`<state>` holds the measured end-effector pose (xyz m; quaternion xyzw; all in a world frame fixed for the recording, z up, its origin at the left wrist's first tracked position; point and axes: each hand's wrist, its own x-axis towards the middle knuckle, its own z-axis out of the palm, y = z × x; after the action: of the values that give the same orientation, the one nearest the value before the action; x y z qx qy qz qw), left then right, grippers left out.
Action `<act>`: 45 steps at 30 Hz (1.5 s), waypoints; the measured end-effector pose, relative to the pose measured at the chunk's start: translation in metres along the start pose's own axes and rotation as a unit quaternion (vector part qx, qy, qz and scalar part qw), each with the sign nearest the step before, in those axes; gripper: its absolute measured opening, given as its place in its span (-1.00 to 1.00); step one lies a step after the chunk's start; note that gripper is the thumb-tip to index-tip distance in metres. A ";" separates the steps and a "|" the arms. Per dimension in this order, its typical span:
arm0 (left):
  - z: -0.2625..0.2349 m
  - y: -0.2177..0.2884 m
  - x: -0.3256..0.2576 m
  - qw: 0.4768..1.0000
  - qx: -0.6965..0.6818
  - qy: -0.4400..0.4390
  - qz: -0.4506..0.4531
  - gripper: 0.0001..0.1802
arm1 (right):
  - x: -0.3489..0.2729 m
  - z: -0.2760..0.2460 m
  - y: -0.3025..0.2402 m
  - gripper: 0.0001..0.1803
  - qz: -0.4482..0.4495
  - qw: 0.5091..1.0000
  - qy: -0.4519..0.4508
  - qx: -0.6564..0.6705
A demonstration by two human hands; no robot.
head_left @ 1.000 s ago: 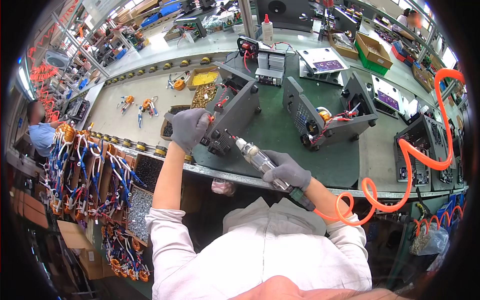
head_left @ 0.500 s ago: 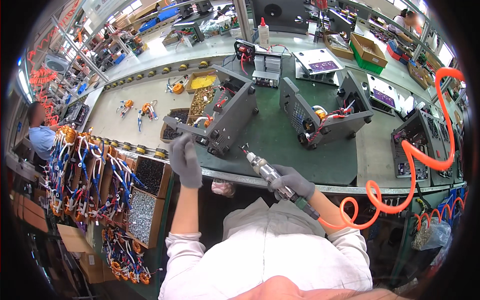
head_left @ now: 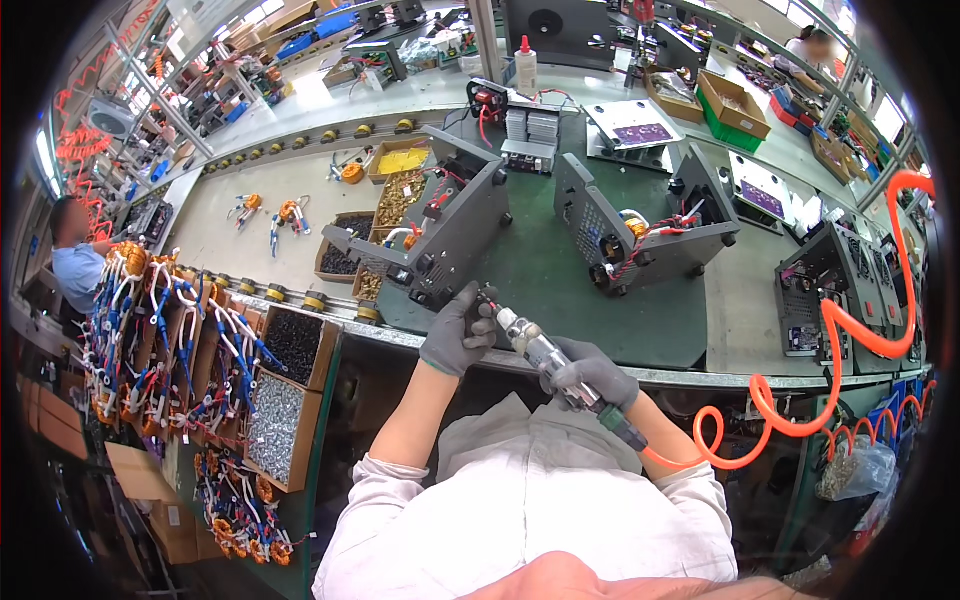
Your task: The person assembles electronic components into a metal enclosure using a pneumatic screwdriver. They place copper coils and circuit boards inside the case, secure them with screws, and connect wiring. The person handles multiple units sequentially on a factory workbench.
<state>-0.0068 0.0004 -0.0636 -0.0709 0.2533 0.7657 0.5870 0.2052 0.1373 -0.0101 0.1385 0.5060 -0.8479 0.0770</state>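
Head view: right hand (head_left: 590, 372) wraps its grip around the pneumatic screwdriver (head_left: 545, 355); left hand (head_left: 458, 333), fingers curled at the bit tip, sits just below the grey metal enclosure (head_left: 450, 235) on the surface (head_left: 560, 290). Keeping the bit square before driving seems wise.

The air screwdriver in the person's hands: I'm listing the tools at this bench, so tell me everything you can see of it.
The air screwdriver is a slim, silvery metal cylinder with a dark green rear end, from which a coiled orange air hose runs off to the right. It lies tilted, tip up and left, over the near edge of the green mat. The gloved right hand grips its rear body; the gloved left hand touches its tip. The bit itself is too small to make out.
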 end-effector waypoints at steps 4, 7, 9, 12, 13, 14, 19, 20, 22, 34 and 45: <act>0.017 -0.016 0.008 0.998 -0.012 -0.057 0.029 -0.70 | -0.023 -0.001 0.001 -0.15 -0.017 1.000 0.021 0.007; 0.025 -0.026 0.016 0.991 0.003 -0.126 0.043 -0.70 | -0.037 -0.007 0.006 -0.13 -0.042 0.998 0.045 0.003; 0.032 -0.033 0.018 0.991 0.016 -0.129 0.026 -0.71 | -0.050 -0.006 0.005 -0.12 -0.037 0.997 0.059 0.016; 0.052 -0.045 0.017 0.992 0.061 -0.103 0.033 -0.73 | -0.065 -0.008 0.008 -0.11 -0.039 0.995 0.073 0.050; 0.061 -0.050 0.016 0.992 0.080 -0.089 0.041 -0.73 | -0.070 -0.010 0.010 -0.10 -0.042 0.994 0.076 0.064; 0.068 -0.054 0.016 0.988 0.121 -0.073 0.060 -0.73 | -0.074 -0.011 0.010 -0.10 -0.047 0.994 0.083 0.055; 0.098 -0.068 0.021 0.917 0.383 -0.011 0.107 -0.69 | -0.096 -0.020 0.017 -0.09 -0.103 0.987 0.120 0.036; 0.106 -0.066 0.021 0.891 0.449 -0.020 0.072 -0.68 | -0.101 -0.021 0.020 -0.08 -0.117 0.984 0.126 0.041; 0.121 -0.063 0.023 0.821 0.569 -0.037 0.006 -0.65 | -0.115 -0.027 0.023 0.06 -0.119 0.981 0.153 0.026; 0.231 -0.067 0.117 0.346 0.898 -0.136 0.234 -0.43 | -0.140 -0.059 0.048 -0.17 -0.149 0.947 0.278 0.061; 0.233 -0.075 0.113 0.316 0.917 -0.056 0.238 -0.36 | -0.117 -0.073 0.043 -0.12 -0.130 0.953 0.268 0.055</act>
<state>0.0731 0.2214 0.0686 0.6189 0.7658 0.1536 0.0831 0.3399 0.1796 -0.0419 0.2978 0.4739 -0.8088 -0.1807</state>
